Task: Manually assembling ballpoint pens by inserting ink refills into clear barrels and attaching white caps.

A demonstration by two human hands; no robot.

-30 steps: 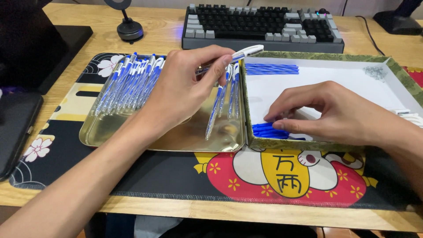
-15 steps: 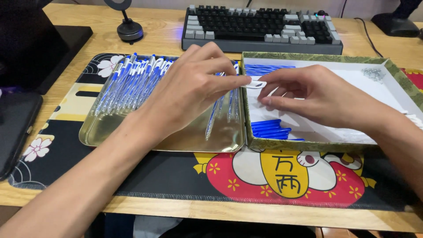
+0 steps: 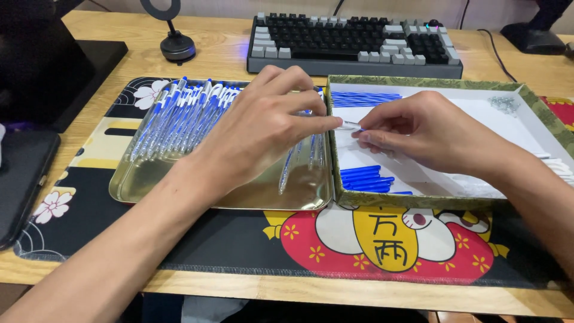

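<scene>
My left hand (image 3: 263,128) hovers over the metal tray (image 3: 140,185) and pinches one end of a thin pen part (image 3: 350,125). My right hand (image 3: 418,128), above the green-rimmed box (image 3: 418,202), pinches the same part from the other side, so the fingertips of both hands meet at the box's left wall. A row of blue and white pens (image 3: 185,113) lies in the tray's far left. A few clear pen barrels (image 3: 290,167) lie below my left hand. Blue caps (image 3: 365,178) are piled in the box near its front; blue refills (image 3: 365,97) lie at its back.
A keyboard (image 3: 353,45) stands behind the tray and box. A round black stand (image 3: 177,45) is at the back left, with a dark device (image 3: 27,173) at the left edge. Small metal bits (image 3: 505,103) sit in the box's far right corner. A patterned desk mat (image 3: 382,239) lies underneath.
My right hand has left the blue caps at the box's front and risen to meet my left hand. My left hand, which held a pen up, has lowered toward the box wall.
</scene>
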